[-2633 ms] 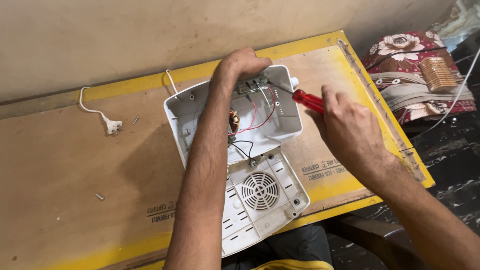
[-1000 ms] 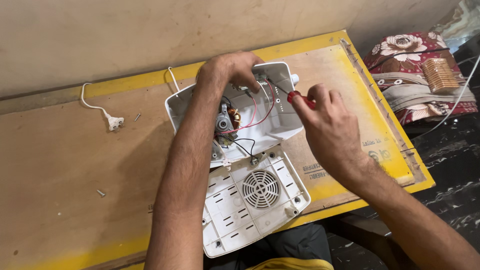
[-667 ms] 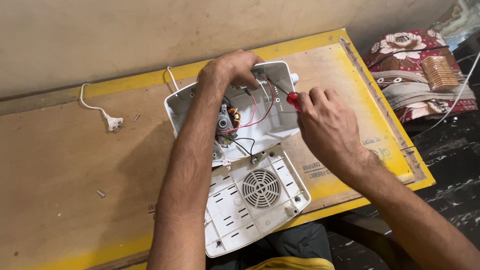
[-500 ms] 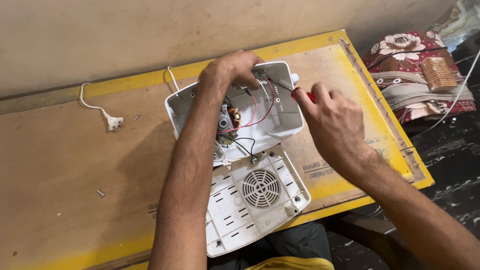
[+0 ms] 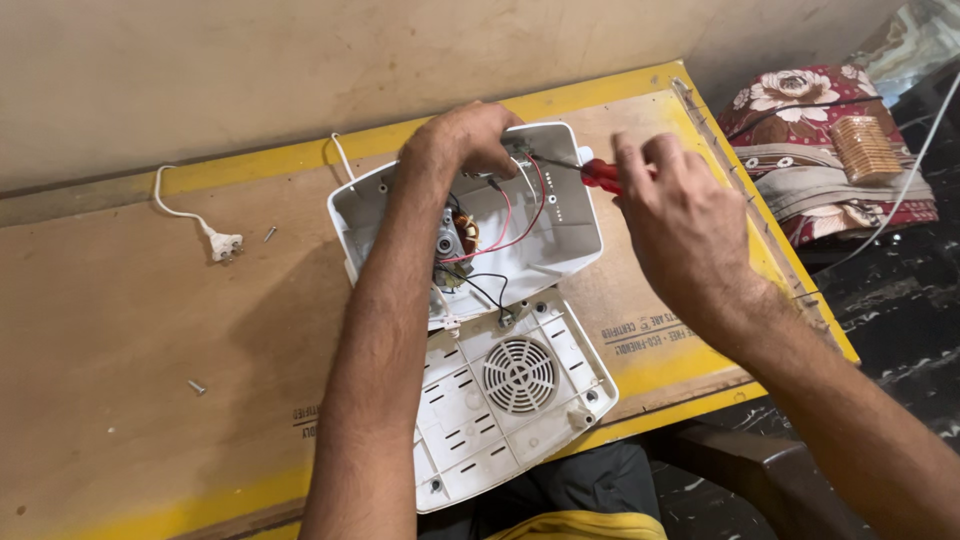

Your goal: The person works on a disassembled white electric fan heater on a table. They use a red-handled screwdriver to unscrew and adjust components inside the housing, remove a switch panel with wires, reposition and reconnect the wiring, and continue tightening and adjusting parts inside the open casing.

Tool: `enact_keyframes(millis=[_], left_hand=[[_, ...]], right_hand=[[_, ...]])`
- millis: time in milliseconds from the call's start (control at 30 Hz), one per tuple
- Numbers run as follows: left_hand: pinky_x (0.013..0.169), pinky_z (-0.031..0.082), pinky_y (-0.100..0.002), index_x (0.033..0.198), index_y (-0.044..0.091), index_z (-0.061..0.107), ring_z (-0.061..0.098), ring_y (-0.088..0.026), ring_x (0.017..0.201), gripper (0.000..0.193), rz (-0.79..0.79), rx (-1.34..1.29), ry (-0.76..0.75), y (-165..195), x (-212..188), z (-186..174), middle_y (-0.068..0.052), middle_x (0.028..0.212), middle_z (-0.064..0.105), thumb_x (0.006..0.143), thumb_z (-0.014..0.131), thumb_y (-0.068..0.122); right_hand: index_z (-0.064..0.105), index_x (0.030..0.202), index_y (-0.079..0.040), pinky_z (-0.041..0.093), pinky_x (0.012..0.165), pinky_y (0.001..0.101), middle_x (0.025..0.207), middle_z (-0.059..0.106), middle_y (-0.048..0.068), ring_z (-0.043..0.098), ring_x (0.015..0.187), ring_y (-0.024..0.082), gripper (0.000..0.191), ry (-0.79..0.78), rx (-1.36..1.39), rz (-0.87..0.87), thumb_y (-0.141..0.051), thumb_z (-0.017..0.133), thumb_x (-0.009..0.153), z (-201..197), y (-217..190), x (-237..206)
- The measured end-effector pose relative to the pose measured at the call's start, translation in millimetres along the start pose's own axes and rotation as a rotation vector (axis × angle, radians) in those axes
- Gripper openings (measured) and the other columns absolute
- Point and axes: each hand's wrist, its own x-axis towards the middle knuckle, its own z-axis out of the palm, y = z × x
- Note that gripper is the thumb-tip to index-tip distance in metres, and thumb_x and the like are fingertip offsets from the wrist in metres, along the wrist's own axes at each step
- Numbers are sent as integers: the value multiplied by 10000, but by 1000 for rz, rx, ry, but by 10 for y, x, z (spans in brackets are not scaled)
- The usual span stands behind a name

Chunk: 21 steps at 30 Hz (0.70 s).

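Observation:
An opened white appliance casing (image 5: pixel 570 225) lies on a plywood table (image 5: pixel 150 340), showing a copper-wound motor (image 5: pixel 455 240) and red and black wires (image 5: pixel 520 225). Its vented white cover (image 5: pixel 510 395) with a round grille lies just in front. My left hand (image 5: pixel 465 135) grips the casing's far edge near a small part inside. My right hand (image 5: pixel 675 215) holds a red-handled screwdriver (image 5: pixel 598 173), whose shaft points left into the casing's far corner.
A white power cord with a plug (image 5: pixel 222 243) trails at the table's back left. Loose screws (image 5: pixel 196 386) lie on the plywood. The table has a yellow border; a wall runs behind it. Floral fabric (image 5: pixel 800 110) and a woven item (image 5: pixel 865 148) sit at right.
My right hand has drawn the screwdriver slightly back, then returned its tip to the casing's far corner. My left hand stays on the far edge. The casing has barely shifted.

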Motion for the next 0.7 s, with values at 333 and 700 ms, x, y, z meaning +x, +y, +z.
enact_keyframes(millis=[333, 700], left_hand=[[885, 588, -417, 1243, 231, 722, 736, -215, 955, 535, -32, 3, -7, -3, 22, 8, -49, 1068, 777, 712, 768, 191], [866, 595, -398, 1245, 234, 726, 746, -204, 919, 544, -4, -11, -3, -64, 73, 43, -49, 1045, 785, 705, 775, 191]], right_hand=[[653, 1223, -22, 580, 725, 416, 1056, 590, 129, 653, 894, 301, 305, 93, -9, -103, -148, 707, 951, 84, 50, -49], [465, 1358, 59, 608, 748, 337, 1299, 457, 217, 622, 943, 220, 321, 454, 663, 51, -65, 625, 1108, 351, 119, 55]])
